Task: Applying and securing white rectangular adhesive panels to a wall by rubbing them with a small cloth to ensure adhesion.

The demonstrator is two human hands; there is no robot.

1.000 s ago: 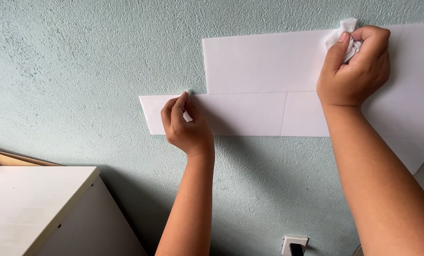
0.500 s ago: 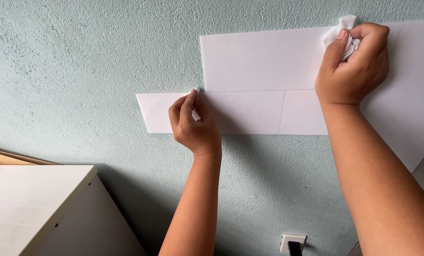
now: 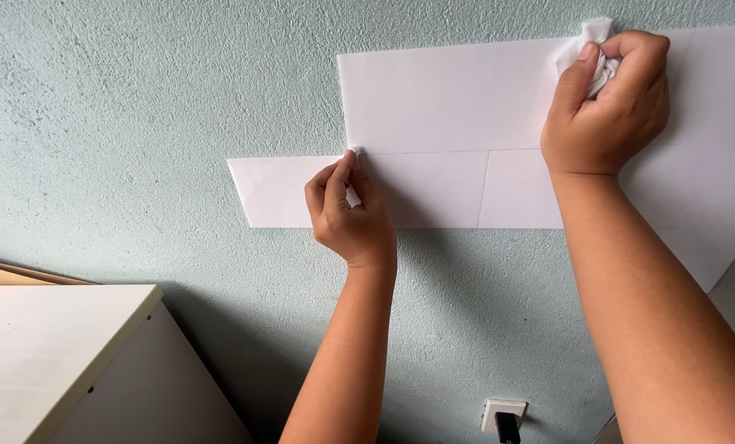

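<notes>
Hands at work on white rectangular wall panels (image 3: 441, 103): left hand (image 3: 349, 215) pinches a panel corner, right hand (image 3: 606, 111) presses a crumpled white cloth (image 3: 585, 51).

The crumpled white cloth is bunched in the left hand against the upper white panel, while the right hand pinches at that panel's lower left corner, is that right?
Not quite: the hands are swapped. The head view shows the crumpled white cloth bunched in the right hand against the upper white panel, while the left hand pinches at that panel's lower left corner.
</notes>
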